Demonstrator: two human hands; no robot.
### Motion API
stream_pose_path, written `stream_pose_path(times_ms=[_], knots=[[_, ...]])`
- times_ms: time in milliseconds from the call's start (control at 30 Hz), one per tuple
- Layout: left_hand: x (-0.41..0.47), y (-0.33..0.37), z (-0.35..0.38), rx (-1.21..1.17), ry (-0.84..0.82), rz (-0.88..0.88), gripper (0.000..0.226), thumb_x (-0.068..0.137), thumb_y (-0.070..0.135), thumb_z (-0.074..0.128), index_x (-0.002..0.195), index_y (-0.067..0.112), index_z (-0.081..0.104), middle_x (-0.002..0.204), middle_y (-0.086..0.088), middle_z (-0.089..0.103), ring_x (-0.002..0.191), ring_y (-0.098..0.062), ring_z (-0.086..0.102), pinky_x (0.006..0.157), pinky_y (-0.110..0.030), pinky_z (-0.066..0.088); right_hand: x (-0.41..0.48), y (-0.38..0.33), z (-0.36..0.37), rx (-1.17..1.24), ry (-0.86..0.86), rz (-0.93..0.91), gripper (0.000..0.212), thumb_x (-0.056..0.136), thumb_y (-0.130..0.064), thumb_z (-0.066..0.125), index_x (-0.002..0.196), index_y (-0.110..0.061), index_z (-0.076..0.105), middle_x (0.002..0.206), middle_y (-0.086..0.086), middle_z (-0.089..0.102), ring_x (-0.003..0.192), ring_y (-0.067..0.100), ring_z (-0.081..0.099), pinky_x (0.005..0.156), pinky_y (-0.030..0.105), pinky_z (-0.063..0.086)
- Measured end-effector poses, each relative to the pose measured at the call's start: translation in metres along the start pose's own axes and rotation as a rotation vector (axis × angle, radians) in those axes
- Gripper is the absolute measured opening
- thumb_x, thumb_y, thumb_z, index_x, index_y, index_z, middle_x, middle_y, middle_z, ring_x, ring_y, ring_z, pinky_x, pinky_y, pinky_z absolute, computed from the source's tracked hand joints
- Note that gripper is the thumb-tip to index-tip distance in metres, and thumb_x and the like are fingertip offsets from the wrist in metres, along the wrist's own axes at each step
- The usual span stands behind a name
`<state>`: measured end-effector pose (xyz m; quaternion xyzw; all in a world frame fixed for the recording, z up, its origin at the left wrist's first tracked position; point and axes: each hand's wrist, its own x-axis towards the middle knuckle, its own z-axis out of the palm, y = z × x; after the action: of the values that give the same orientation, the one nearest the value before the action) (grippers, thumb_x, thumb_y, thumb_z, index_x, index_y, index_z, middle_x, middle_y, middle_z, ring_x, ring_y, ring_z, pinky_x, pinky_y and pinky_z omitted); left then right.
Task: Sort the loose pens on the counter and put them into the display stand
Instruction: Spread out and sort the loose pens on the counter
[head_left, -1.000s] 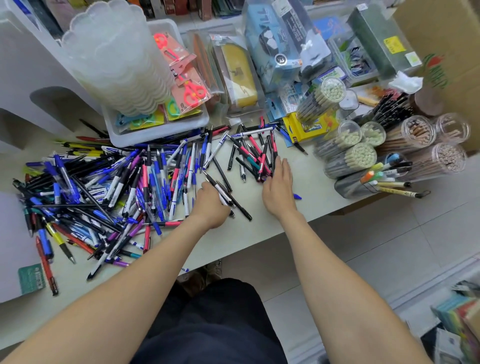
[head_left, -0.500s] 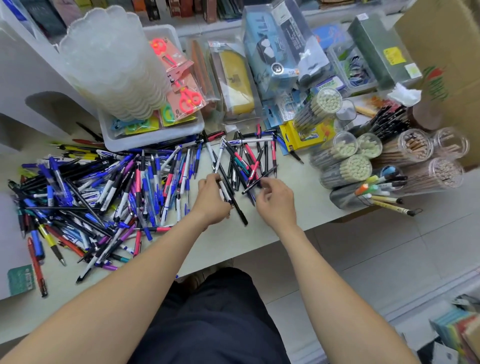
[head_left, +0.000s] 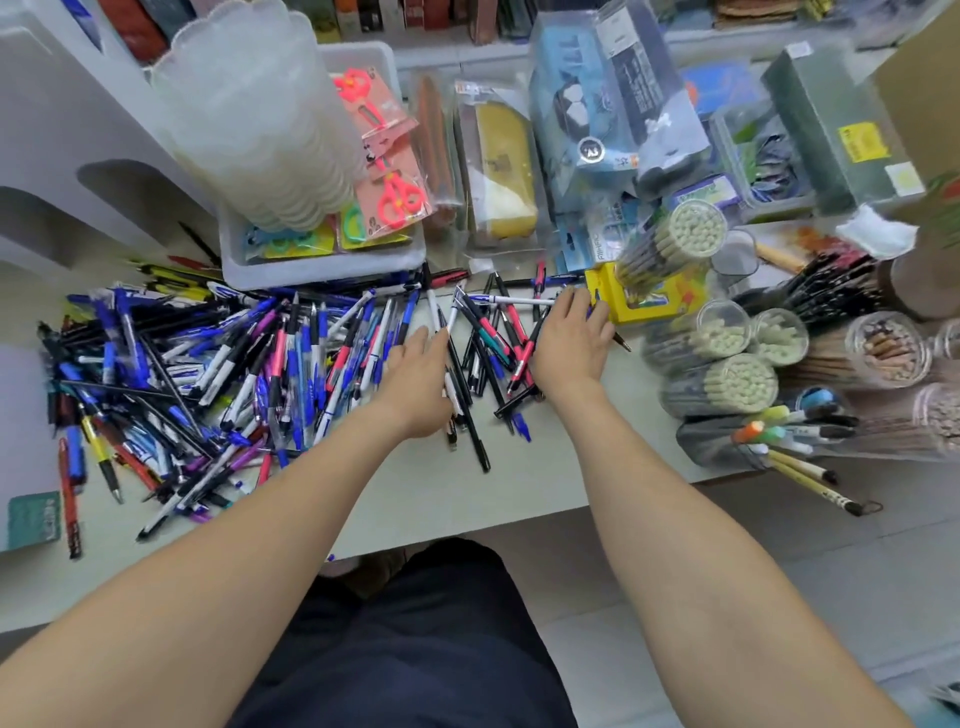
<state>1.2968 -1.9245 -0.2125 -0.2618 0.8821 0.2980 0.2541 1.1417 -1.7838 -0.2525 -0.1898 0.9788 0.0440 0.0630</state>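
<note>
Right hand moved out over pens | grip spread flat | left hand: grip unclear

A single wide-angle view is given from a camera worn on the head, aimed forward and steeply down. The counter is seen from close above, its far side toward the top of the frame; both forearms are taken in, entering from the bottom corners.
</note>
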Motion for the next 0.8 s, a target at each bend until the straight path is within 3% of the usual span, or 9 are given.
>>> stream_pose_path(times_ms=[167,300,400,533,633,733,800], knots=[[-0.002,-0.008,0.001,-0.072,0.023,0.132,0.077,0.096,0.004,0.056,0.166,0.011,0.025,0.166,-0.013,0.031,0.152,-0.037,0.031,0.124,-0.045,0.029,0.01,-0.005,-0.002,0.099,-0.027,-0.003,0.044,0.097,-0.001,0.05,0.141,0.0,0.046,0.144,0.024,0.045,0.125,0.041,0.049,0.102,0.048,0.04],[-0.001,-0.006,-0.001,-0.197,0.067,0.146,0.075,0.094,-0.003,0.055,0.164,0.012,0.032,0.163,-0.01,0.033,0.146,-0.03,0.042,0.121,-0.038,0.036,0.001,-0.017,-0.009,0.391,-0.124,0.023,0.05,0.096,0.0,0.06,0.144,-0.005,0.048,0.142,0.021,0.042,0.125,0.039,0.046,0.105,0.039,0.038],[0.007,-0.003,-0.007,-0.294,0.086,0.105,0.072,0.095,-0.003,0.056,0.162,0.013,0.035,0.157,-0.01,0.035,0.132,-0.03,0.054,0.113,-0.038,0.046,-0.005,-0.018,-0.012,0.632,-0.074,0.009,0.052,0.096,0.005,0.052,0.147,-0.005,0.051,0.143,0.017,0.042,0.124,0.034,0.049,0.101,0.035,0.04],[0.016,0.001,-0.011,-0.294,0.2,0.053,0.065,0.094,-0.006,0.056,0.155,0.009,0.04,0.152,-0.012,0.035,0.126,-0.029,0.055,0.104,-0.029,0.042,0.019,-0.004,-0.01,0.477,0.074,-0.129,0.051,0.098,-0.003,0.053,0.149,-0.003,0.049,0.15,0.018,0.045,0.132,0.036,0.047,0.111,0.043,0.041],[0.029,0.004,-0.019,-0.133,0.308,0.088,0.074,0.093,-0.006,0.057,0.161,0.004,0.03,0.165,-0.016,0.026,0.149,-0.036,0.033,0.123,-0.04,0.031,0.033,0.005,-0.007,0.237,-0.018,-0.212,0.053,0.098,-0.008,0.055,0.15,-0.006,0.045,0.145,0.017,0.051,0.128,0.039,0.047,0.104,0.048,0.04],[0.042,0.011,-0.029,0.127,0.231,0.119,0.091,0.093,-0.002,0.061,0.168,0.006,0.01,0.175,-0.014,0.006,0.153,-0.041,0.022,0.124,-0.047,0.031,0.021,0.006,-0.005,0.058,0.02,-0.2,0.046,0.092,-0.007,0.057,0.138,-0.011,0.054,0.129,0.016,0.056,0.119,0.039,0.048,0.094,0.046,0.037],[0.051,0.017,-0.032,0.234,0.19,0.102,0.095,0.094,0.002,0.063,0.168,0.005,0.003,0.176,-0.015,0.001,0.152,-0.044,0.024,0.121,-0.049,0.035,0.008,0.007,0.001,0.135,-0.006,-0.186,0.043,0.096,-0.006,0.054,0.138,-0.011,0.057,0.126,0.017,0.056,0.116,0.039,0.05,0.094,0.046,0.039]])
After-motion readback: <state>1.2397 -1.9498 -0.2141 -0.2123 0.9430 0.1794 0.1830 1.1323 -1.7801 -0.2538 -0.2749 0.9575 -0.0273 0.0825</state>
